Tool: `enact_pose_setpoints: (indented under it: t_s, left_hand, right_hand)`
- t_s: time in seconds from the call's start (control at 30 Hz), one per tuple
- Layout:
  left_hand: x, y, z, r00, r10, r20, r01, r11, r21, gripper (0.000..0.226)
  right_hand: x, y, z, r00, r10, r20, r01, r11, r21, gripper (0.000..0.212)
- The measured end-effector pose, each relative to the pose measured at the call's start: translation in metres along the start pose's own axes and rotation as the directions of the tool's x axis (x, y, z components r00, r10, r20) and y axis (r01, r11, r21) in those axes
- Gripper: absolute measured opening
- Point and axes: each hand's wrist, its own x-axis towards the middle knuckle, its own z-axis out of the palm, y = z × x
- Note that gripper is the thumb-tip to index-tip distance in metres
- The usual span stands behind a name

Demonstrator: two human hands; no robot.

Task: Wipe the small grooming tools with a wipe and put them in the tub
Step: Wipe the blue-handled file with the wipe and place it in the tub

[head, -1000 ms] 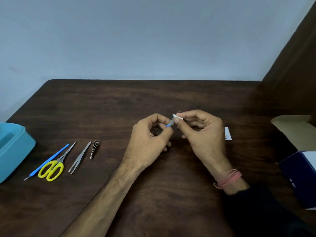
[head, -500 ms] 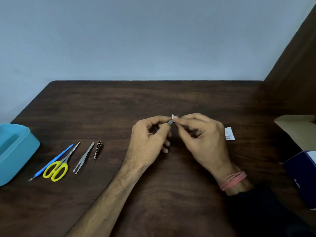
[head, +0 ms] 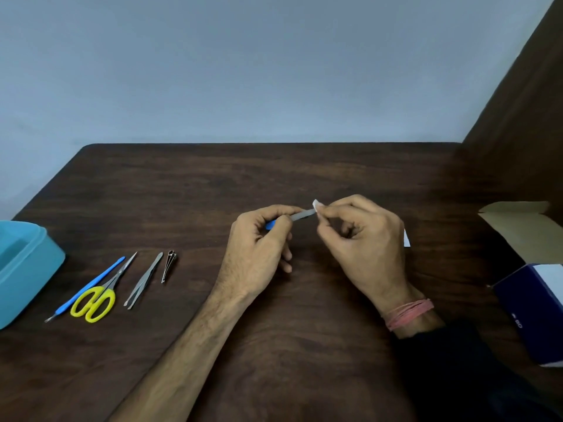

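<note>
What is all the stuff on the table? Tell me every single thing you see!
tub: 1, teal, left table edge
blue stick tool: 1, blue handle, beside the tub
scissors: 1, yellow handles, beside the stick tool
tweezers: 1, silver, right of scissors
clipper: 1, silver, right of tweezers
nail file: 1, grey with blue handle, held in both hands
wipe: 1, white, pinched on the file's tip
white paper: 1, behind the right hand
box: 1, navy and white, flap open, right edge
table: 1, dark wood
left hand: 1, holding the file
right hand: 1, pinching the wipe
</note>
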Motion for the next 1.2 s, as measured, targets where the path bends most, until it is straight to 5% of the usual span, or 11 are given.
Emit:
enact_pose_setpoints:
  t_s: [0.53, 0.7, 0.9, 1.2]
  left_hand:
    - [0.0003, -0.0029, -0.0021, 0.998, 0.043, 0.051, -0.043, 0.999, 0.007, 0.029]
    - [-0.0019, -0.0039, -0.0009, 0.997, 0.060, 0.046, -0.062, 0.997, 0.054, 0.027]
    - [-0.0010, -0.0039, -0.0014, 0.997, 0.052, 0.054, -0.054, 0.998, 0.030, 0.028]
    - [-0.0006, -0.0036, -0.0015, 0.995, 0.062, 0.078, -0.063, 0.998, 0.009, 0.028]
  right_hand:
    - [-0.0015, -0.0056, -0.0014, 0.994, -0.110, -0.016, 0.108, 0.989, -0.100, 0.010]
    - [0.0003, -0.0016, -0.0046, 0.985, -0.005, -0.171, 0.002, 1.000, -0.015, 0.012]
    - [-0.0024, -0.0004, 0.0011, 1.000, -0.014, 0.005, 0.014, 1.000, -0.019, 0.009]
    - [-0.0022, -0.0003, -0.0004, 1.000, -0.025, 0.016, 0.025, 1.000, 0.011, 0.011]
